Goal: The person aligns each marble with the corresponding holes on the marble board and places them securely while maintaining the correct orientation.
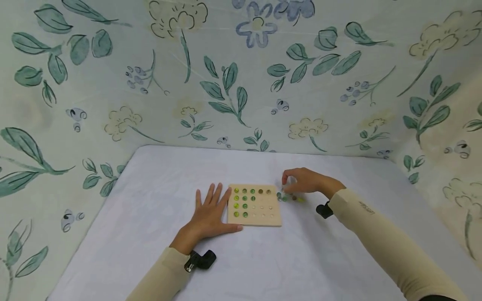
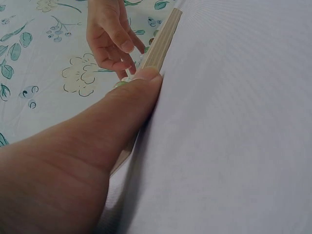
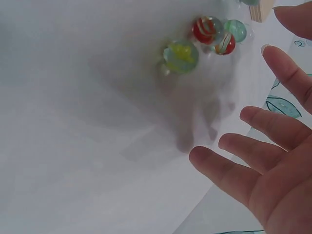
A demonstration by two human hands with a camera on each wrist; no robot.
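Note:
A pale wooden board (image 1: pixel 260 219) with rows of round hollows lies on the white cloth. Green and yellow-green marbles (image 1: pixel 244 198) fill its left columns, and the back row also has brownish ones; hollows at the front right are bare. My left hand (image 1: pixel 208 217) is spread at the board's left side, its thumb (image 2: pixel 131 97) resting along the near edge. My right hand (image 1: pixel 303 182) hovers over loose marbles beside the board's right edge. In the right wrist view its fingers (image 3: pixel 287 126) are extended, thumb and index apart with nothing visible between them.
The loose group includes a yellow-swirled marble (image 3: pixel 181 56), red-and-white ones (image 3: pixel 204 30) and a clear green one (image 3: pixel 236 31). White cloth (image 1: pixel 180 167) covers the table. A leaf-and-flower patterned curtain (image 1: pixel 226 125) stands behind and at both sides.

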